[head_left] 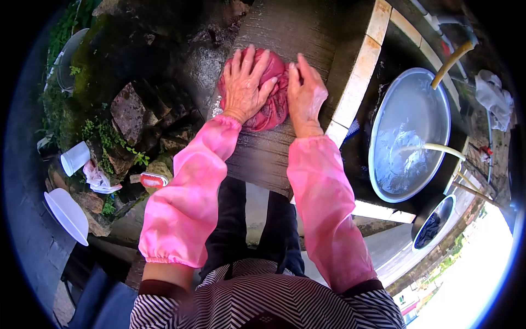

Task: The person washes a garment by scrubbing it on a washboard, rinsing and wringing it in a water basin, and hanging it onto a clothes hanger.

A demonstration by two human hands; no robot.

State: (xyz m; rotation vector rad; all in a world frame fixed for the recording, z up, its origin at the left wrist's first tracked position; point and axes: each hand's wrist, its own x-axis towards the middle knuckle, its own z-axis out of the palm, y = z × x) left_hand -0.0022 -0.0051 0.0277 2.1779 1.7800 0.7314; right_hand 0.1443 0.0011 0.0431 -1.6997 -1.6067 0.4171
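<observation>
A bunched, wet red cloth lies in a rounded heap on a ridged stone washing slab. My left hand rests flat on top of it, fingers spread. At the cloth's right edge is my right hand, its fingers apart and slightly bent, with the thumb side against the fabric. Pink sleeve covers reach from both wrists up the forearms. Some whitish suds or water show at the left of the cloth.
To the right, a hose runs water into a large metal basin. Below it stands a smaller basin with dark contents. A red-and-white scrub brush, a white cup and a white bowl lie left near rocks. Pale tiles edge the slab.
</observation>
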